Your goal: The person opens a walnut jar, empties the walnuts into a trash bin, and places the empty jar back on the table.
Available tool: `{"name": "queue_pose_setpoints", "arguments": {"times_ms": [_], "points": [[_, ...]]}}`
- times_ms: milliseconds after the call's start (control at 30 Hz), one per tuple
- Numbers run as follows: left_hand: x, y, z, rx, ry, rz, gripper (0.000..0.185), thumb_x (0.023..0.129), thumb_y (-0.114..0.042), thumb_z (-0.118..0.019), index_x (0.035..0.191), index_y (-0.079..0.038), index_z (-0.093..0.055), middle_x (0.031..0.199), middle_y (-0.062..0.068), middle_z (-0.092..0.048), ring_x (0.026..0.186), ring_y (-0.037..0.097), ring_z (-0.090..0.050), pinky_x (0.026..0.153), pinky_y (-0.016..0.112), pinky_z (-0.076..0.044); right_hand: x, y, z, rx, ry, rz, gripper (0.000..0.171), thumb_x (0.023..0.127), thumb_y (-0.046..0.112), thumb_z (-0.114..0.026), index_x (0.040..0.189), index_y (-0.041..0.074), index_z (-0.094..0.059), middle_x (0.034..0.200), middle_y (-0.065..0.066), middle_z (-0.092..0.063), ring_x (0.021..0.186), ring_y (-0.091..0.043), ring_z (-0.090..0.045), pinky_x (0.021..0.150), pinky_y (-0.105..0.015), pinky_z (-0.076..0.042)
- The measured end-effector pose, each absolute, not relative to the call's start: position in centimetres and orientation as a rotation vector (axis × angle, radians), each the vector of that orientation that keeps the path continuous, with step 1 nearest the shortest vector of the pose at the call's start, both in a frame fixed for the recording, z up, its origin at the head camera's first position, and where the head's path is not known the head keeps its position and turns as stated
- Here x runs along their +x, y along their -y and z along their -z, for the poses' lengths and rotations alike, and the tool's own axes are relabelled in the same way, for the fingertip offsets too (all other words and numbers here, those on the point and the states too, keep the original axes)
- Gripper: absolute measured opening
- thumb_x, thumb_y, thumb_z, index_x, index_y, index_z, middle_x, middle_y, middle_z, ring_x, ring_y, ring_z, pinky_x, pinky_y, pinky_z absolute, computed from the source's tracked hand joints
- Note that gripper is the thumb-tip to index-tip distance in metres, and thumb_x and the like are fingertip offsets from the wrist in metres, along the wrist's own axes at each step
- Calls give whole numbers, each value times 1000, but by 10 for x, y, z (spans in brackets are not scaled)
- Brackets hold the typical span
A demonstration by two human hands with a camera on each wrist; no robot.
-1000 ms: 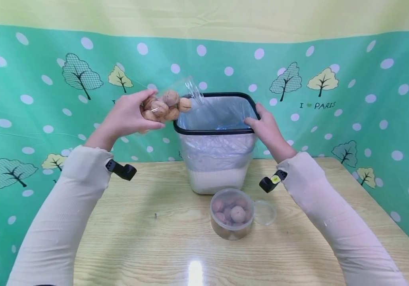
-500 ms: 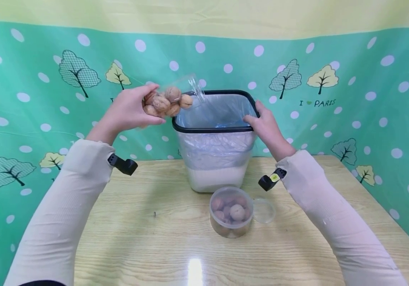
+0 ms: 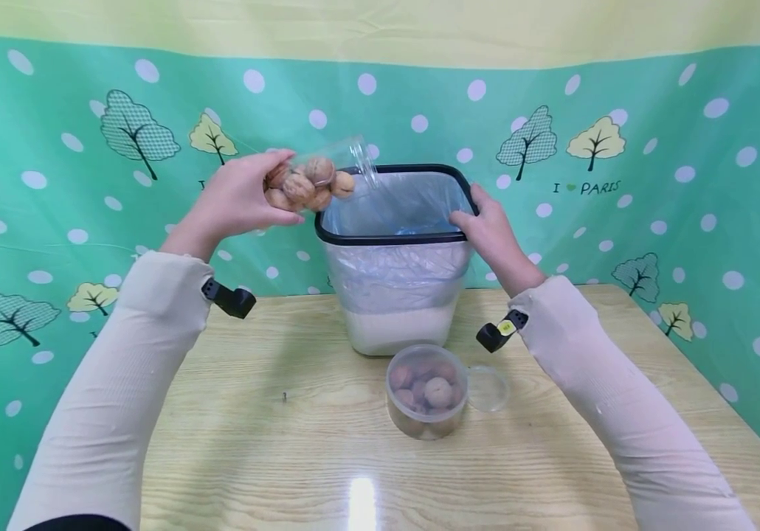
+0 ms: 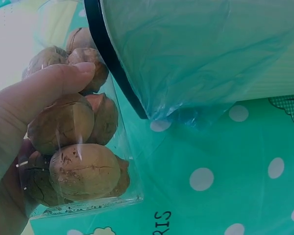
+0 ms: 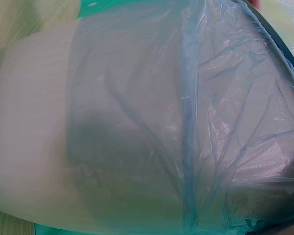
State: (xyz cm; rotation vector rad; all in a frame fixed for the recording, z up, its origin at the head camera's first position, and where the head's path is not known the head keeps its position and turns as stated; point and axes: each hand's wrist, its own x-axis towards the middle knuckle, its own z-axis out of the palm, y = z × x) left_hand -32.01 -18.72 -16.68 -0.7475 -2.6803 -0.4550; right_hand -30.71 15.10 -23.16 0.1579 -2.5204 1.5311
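My left hand [image 3: 240, 193] grips a clear plastic jar [image 3: 361, 164] holding several walnuts [image 4: 83, 169]. The jar is tilted, its mouth toward the upper right, over the left rim of a white trash can [image 3: 396, 332]. A thin bluish bag [image 3: 393, 280] lines the can and folds down over its outside; a black ring frames the top. With my right hand [image 3: 494, 230] I grip the ring's right side, thumb over the inner edge and the other fingers mostly hidden outside. The right wrist view shows mainly the bag-covered can wall [image 5: 127, 112].
A round translucent tub [image 3: 426, 424] with walnuts stands open right in front of the can. Its clear lid [image 3: 488, 389] lies just to the right. A small dark bit [image 3: 284, 397] lies on the wooden table [image 3: 254, 457]. A green dotted curtain [image 3: 420, 122] hangs behind.
The jar has tipped slightly, with the walnuts staying inside it. My right hand keeps its hold on the can's rim. The whole head view has shifted a little.
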Motion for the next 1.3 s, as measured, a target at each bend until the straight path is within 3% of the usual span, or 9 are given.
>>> {"name": "queue_pose_setpoints", "arguments": {"times_ms": [1300], "points": [[-327, 186, 159, -809, 2628, 192, 88, 70, -26, -82, 144, -8, -38, 138, 18, -49, 124, 40, -43, 94, 57, -40, -307, -149, 231, 173, 2515, -1513, 72, 91, 17, -47, 150, 2, -8, 158, -10, -8, 144, -18, -6, 116, -33, -12]]}}
